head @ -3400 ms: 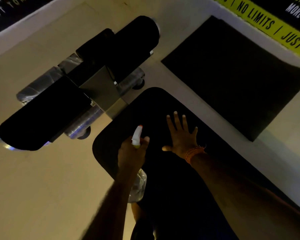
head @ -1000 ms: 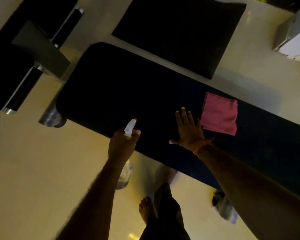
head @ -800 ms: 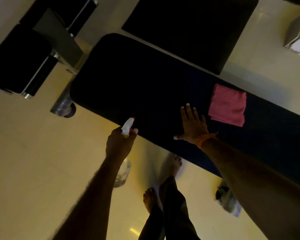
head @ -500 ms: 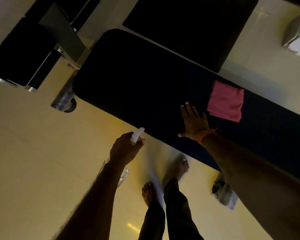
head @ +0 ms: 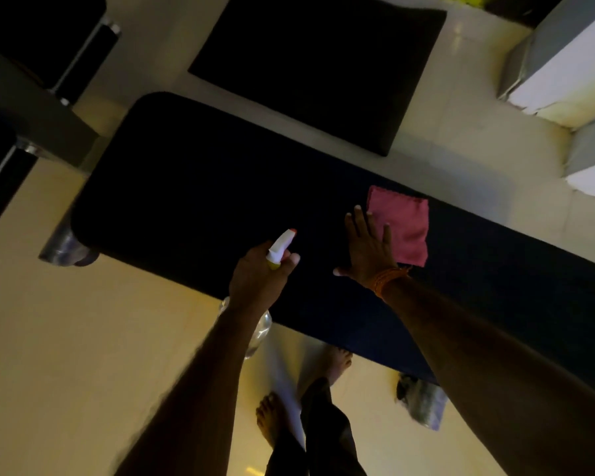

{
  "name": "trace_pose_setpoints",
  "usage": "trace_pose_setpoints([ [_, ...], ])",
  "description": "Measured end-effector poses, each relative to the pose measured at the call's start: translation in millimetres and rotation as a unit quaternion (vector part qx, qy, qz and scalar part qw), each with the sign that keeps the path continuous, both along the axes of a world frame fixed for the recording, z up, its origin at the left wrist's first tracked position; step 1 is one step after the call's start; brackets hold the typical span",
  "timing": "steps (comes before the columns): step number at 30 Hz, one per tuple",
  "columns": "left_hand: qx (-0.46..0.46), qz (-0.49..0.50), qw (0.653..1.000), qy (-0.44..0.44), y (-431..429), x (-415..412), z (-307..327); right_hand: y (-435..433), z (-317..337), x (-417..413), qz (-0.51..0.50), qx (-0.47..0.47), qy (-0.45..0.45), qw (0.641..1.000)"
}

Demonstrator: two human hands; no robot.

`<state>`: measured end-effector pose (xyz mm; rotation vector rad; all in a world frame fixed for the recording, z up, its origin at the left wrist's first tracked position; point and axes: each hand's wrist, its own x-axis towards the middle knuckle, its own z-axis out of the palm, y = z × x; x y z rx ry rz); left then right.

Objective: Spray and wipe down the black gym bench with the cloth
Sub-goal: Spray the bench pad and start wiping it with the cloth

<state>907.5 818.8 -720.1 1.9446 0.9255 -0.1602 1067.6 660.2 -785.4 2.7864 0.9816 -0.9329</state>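
The long black bench pad (head: 200,187) runs from upper left to lower right. A pink cloth (head: 404,225) lies flat on it. My right hand (head: 366,250) lies flat on the pad with straight fingers, its fingertips over the cloth's left edge. My left hand (head: 258,276) grips a clear spray bottle (head: 280,247) by the neck, the white nozzle with a red tip aimed over the pad's near side. The bottle's body hangs below my wrist, mostly hidden.
A black floor mat (head: 316,67) lies beyond the bench. Black roller pads on a grey metal frame (head: 24,108) stand at the bench's left end. A white and grey block (head: 564,70) sits at the upper right. My bare feet (head: 272,420) stand on the pale floor.
My left hand has lifted the spray bottle from beside the bench to above the pad's near edge. My right hand has slid right, its fingers now touching the pink cloth.
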Motion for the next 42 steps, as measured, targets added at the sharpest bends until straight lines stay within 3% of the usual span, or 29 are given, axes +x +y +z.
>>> trace_pose_setpoints([
  [6,0.004,-0.003,1.000,0.010,-1.1,58.0,-6.1,-3.7,-4.0,30.5,-0.047,0.007,0.029,0.998],
  [10,0.088,0.013,0.995,0.039,-0.8,84.2,-12.8,-6.3,-4.6,45.4,-0.055,0.008,0.042,0.998],
  [16,0.081,-0.026,0.995,0.047,2.8,105.2,-14.8,-8.7,-7.5,55.8,-0.079,0.039,0.062,0.994],
  [18,0.036,0.000,0.999,0.013,3.2,109.1,-13.1,-11.2,-5.8,56.7,-0.105,0.084,0.069,0.989],
  [21,-0.079,0.015,0.992,-0.098,2.5,114.2,-2.6,-20.9,-2.6,57.7,-0.207,0.128,-0.036,0.969],
  [23,-0.101,0.005,0.984,-0.146,2.4,119.0,4.9,-28.7,-2.1,59.8,-0.323,0.108,-0.072,0.937],
  [26,-0.100,-0.005,0.981,-0.165,-0.7,135.8,11.3,-37.7,-0.6,65.9,-0.487,0.084,-0.036,0.868],
  [30,-0.113,-0.001,0.976,-0.187,-9.0,162.9,14.8,-45.0,-7.3,70.4,-0.592,0.095,0.008,0.800],
  [32,-0.123,-0.012,0.972,-0.201,-14.1,173.4,15.6,-52.4,-10.8,70.8,-0.612,0.115,0.027,0.782],
  [34,-0.120,-0.021,0.972,-0.199,-22.1,183.4,16.0,-65.3,-10.2,67.9,-0.612,0.190,0.037,0.767],
  [37,-0.108,-0.034,0.974,-0.197,-43.9,199.3,14.9,-95.3,2.0,61.7,-0.637,0.387,0.062,0.664],
  [38,-0.117,-0.040,0.972,-0.200,-54.1,204.0,14.4,-109.9,7.0,61.2,-0.633,0.424,0.060,0.645],
  [42,-0.140,-0.052,0.966,-0.210,-100.8,220.5,5.8,-173.5,25.3,61.4,-0.623,0.473,0.048,0.621],
])
